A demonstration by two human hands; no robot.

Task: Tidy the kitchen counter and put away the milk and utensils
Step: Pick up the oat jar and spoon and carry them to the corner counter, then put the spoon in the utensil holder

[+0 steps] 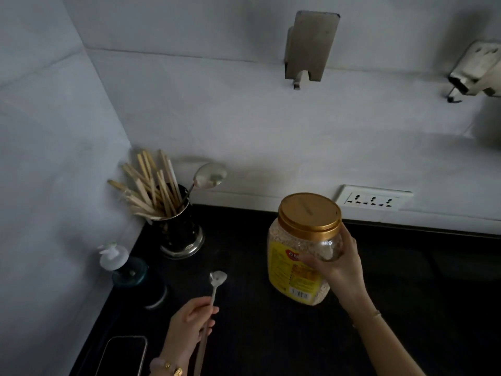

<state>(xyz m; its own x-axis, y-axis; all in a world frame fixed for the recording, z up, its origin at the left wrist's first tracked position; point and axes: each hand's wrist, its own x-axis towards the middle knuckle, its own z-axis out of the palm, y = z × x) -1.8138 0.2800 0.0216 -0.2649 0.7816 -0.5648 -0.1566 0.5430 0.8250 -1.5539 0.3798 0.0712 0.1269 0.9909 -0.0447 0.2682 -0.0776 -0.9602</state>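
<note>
Left hand [189, 318] sits low centre-left, fingers curled round the handle of a spoon [213, 295], bowl end pointing away over the dark counter [244, 335]. Right hand [339, 270] comes in from the right with the forearm angled up-left, thumb and fingers wrapped round the oats jar [295, 267] just under its gold lid [309, 213]. Utensil holder [180, 234] with chopsticks [151, 185] stands in the back-left corner, apart from the held spoon.

Jar [301, 256] right of holder [180, 234], on counter [244, 335].
</note>
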